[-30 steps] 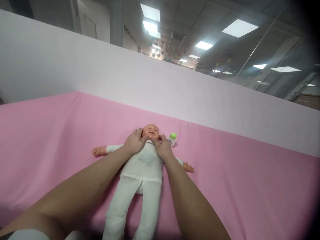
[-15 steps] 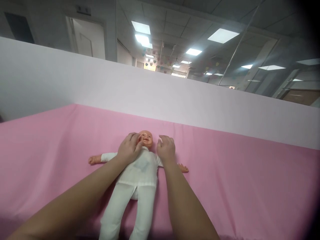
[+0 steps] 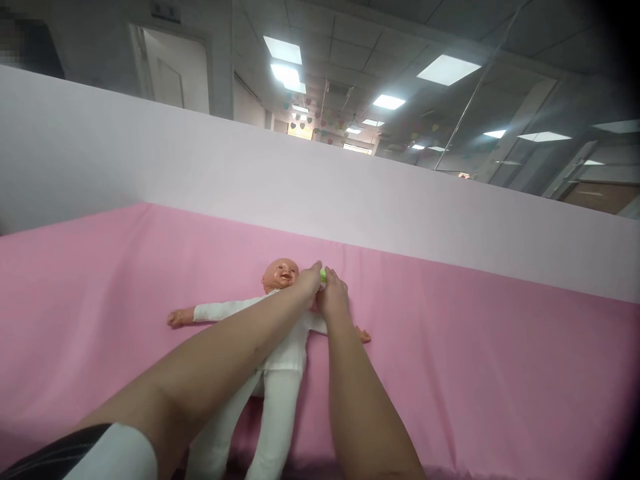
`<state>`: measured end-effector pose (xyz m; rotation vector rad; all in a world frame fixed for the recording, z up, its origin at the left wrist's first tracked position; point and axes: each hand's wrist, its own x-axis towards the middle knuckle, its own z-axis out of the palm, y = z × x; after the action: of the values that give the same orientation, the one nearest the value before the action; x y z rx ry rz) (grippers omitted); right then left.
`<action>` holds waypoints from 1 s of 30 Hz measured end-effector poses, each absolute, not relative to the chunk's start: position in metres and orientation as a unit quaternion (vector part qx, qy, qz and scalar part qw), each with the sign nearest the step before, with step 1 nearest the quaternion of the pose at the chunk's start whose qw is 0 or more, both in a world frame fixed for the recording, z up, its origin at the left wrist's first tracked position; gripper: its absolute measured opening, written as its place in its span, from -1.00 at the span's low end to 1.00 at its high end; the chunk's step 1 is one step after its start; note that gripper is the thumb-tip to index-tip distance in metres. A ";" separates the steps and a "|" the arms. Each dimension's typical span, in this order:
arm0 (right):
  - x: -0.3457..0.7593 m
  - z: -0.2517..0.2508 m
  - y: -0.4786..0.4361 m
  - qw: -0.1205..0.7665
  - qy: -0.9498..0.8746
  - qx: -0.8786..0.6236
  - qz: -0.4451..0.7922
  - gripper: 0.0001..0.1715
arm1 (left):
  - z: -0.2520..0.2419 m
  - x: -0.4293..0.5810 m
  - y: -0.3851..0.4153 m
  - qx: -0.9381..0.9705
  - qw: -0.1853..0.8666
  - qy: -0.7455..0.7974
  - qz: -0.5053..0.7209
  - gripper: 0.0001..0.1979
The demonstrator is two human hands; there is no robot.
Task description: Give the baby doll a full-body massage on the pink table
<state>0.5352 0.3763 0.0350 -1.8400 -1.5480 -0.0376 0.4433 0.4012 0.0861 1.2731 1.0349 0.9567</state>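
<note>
A baby doll (image 3: pixel 281 274) in a white cloth suit lies on its back on the pink sheet, arms spread. My left hand (image 3: pixel 309 281) reaches across the doll's chest to a spot just beside its head. There it meets my right hand (image 3: pixel 334 293), whose fingers are curled. Between the two hands a small bright green object (image 3: pixel 323 274) shows; both hands seem closed around it, and most of it is hidden. My left forearm covers part of the doll's torso, and my right wrist crosses over the doll's outstretched arm.
The pink sheet (image 3: pixel 475 360) spreads to both sides. Behind it rises a low white wall (image 3: pixel 320 187), with glass panels above. Beyond are a doorway (image 3: pixel 175 73) and ceiling lights. At the far upper left, part of a person (image 3: pixel 35 47) shows.
My left hand has left the side of the doll's head and moved right to my right hand. The green object has come into view between them. The doll's head has shifted slightly left.
</note>
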 end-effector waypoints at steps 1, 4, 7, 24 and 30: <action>0.536 0.036 0.375 0.363 -0.596 -0.717 -0.005 -0.23 | 0.085 0.448 0.404 0.520 0.604 0.449 0.404 -0.46; 0.537 0.038 0.375 0.369 -0.583 -0.724 0.009 -0.24 | 0.085 0.456 0.406 0.453 0.658 0.457 0.391 -0.48; 0.535 0.037 0.375 0.378 -0.572 -0.728 0.008 -0.25 | 0.088 0.457 0.402 0.407 0.694 0.445 0.393 -0.53; 0.431 0.079 0.308 0.401 -0.771 -0.494 -0.024 -0.29 | 0.070 0.278 0.371 0.239 0.819 0.171 0.492 -0.53; 0.388 0.074 0.292 0.275 -0.856 -0.434 0.056 0.14 | 0.081 0.278 0.370 0.177 0.864 0.117 0.457 -0.26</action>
<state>0.3876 0.2921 0.0740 -1.1657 -2.3016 0.1499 0.2784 0.3701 0.0809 0.3718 0.2451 0.9569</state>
